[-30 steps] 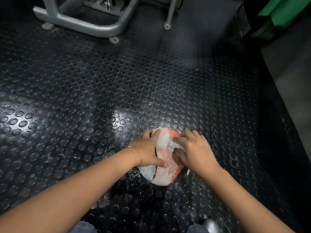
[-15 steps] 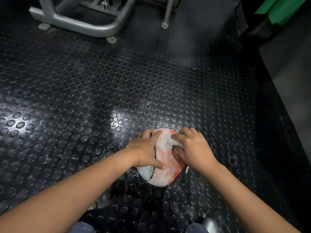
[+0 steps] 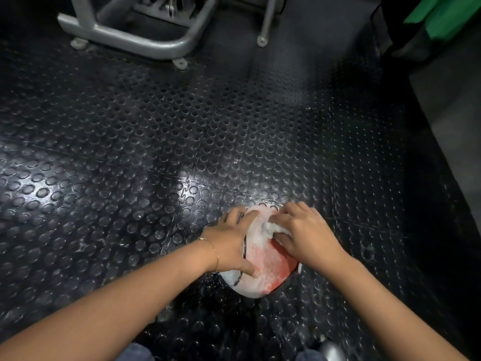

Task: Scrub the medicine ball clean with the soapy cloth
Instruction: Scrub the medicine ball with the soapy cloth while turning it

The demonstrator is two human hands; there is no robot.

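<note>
Head view is showing the left hand (image 3: 234,246) curling fingers and thumb round the left side of the medicine ball (image 3: 265,267), which is resting on the studded floor (image 3: 156,152), likely steadying it while the right hand (image 3: 304,235) is pinching the soapy cloth (image 3: 270,227) against its top.

The medicine ball (image 3: 263,264) is sitting on the floor (image 3: 130,152) at 6 o'clock in the view. The left hand (image 3: 231,243) is gripping its 9 o'clock side; the right hand (image 3: 304,233) is holding the cloth (image 3: 270,227) against its top at 1 o'clock. A machine frame (image 3: 125,40) is standing well apart at 11 o'clock, a post (image 3: 264,29) at 12.
</note>
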